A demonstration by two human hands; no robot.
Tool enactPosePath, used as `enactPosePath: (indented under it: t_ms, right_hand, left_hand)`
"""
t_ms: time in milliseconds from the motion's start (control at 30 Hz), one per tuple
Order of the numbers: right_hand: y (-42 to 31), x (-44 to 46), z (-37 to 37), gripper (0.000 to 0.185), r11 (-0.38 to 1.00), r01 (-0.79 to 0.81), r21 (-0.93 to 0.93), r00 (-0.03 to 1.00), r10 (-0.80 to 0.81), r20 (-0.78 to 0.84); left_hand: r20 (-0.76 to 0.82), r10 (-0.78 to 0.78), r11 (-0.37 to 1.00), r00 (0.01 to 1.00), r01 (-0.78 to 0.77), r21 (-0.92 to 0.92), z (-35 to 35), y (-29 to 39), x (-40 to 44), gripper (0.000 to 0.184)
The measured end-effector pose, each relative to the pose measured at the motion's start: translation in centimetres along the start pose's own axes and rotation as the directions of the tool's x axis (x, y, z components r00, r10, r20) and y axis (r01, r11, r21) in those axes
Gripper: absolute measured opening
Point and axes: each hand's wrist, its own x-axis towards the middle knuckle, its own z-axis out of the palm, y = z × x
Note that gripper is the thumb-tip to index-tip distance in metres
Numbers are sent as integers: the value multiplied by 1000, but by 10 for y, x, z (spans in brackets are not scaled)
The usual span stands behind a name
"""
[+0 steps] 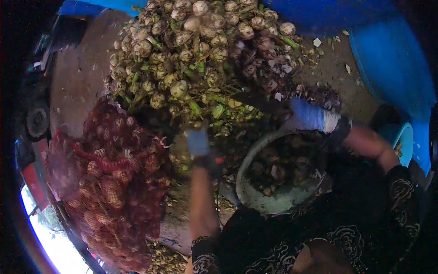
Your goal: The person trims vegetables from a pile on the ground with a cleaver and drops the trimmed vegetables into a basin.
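My right hand [306, 115], in a blue glove with a white cuff, is closed around a knife whose broad dark blade [255, 101] points left over the heap. My left hand [197, 142], also in a bluish glove, is smeared by motion at the front of the heap, and its fingers cannot be made out. A large heap of pale round bulbs [179, 88] with green stem stubs spreads in front of me. Below my right hand, a pale basin [248, 189] holds dark, shadowed bulbs and scraps [278, 171].
A full red mesh sack [109, 201] of bulbs stands at my left. Purplish peelings [264, 59] lie on the heap's right side. Blue sheeting or a tub [388, 64] and a light-blue bucket [404, 144] are at the right. Trimmings [166, 258] litter the floor near the sack.
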Motion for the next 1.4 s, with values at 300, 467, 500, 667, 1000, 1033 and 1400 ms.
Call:
enactPosePath:
  t_ms: [300, 467, 500, 667, 1000, 1033, 1400]
  right_hand:
    - [16, 2, 3, 44, 615, 244, -750, 904, -423, -53]
    - [-22, -13, 24, 30, 386, 379, -841, 873, -451, 186]
    - [-29, -17, 28, 30, 359, 383, -851, 862, -470, 189]
    - [-40, -23, 38, 29, 363, 407, -838, 839, -512, 186]
    - [-38, -23, 37, 26, 339, 446, -828, 844, -467, 263]
    - [-33, -19, 35, 27, 369, 471, -801, 838, -470, 276]
    - [-11, -11, 4, 20, 606, 414, -679, 793, -607, -58]
  left_hand:
    - [81, -16, 615, 997, 73, -785, -28, 4, -12, 45]
    - [231, 52, 371, 972, 196, -908, -92, 80, -51, 47]
    - [260, 76, 341, 963, 220, -914, -97, 86, -56, 46]
    - [387, 355, 392, 851, 240, -888, -105, 95, -84, 40]
    - [407, 423, 494, 810, 170, -853, -104, 106, -105, 28]
    - [408, 423, 521, 809, 152, -840, -101, 106, -108, 27]
    - [411, 634, 653, 655, -170, -738, -130, 114, -90, 38]
